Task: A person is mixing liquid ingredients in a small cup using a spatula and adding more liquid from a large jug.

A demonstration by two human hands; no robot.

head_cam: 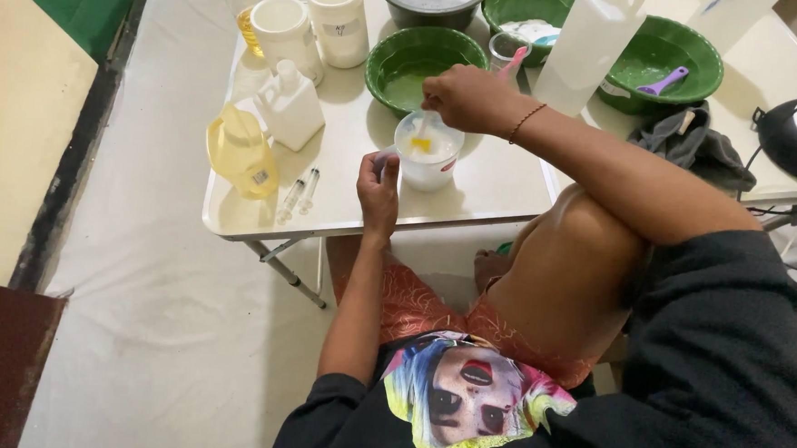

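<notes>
Cup (427,158) sits under right hand (464,97), whose closed grip holds a stirrer (421,132); left hand (378,188) pinches its handle.

The right hand (467,98) covers the upper end of the stirring tool in the white cup (428,150). The cup's handle is hidden behind the left hand (378,188). The tall white bottle (590,45) and grey bowl (430,0) are cut off by the top edge.
</notes>
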